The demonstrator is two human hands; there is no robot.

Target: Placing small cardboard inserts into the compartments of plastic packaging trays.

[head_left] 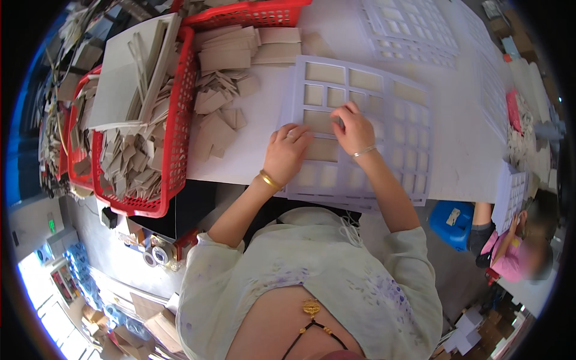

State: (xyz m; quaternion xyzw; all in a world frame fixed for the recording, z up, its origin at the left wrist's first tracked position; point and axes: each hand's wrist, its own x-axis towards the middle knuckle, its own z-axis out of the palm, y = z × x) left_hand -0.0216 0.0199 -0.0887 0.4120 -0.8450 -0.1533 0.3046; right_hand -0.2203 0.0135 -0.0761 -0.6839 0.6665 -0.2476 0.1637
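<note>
A white panel with a grid of rectangular windows lies on the worktable in front of me, stacked on similar panels. Grey-beige cardboard pieces fill several of its windows. My left hand rests over the panel's left edge, its fingers lying near a darker cardboard piece. Just to its right, my right hand is over the panel's middle with fingers curled in and thumb close to them. Whatever is between those fingertips, if anything, is hidden. Loose cardboard pieces lie on the table left of the panel.
Red plastic baskets heaped with cardboard pieces stand at the left, one bearing large board sheets. More windowed panels lie at the far right. Beyond a blue stool, a person in pink handles another panel.
</note>
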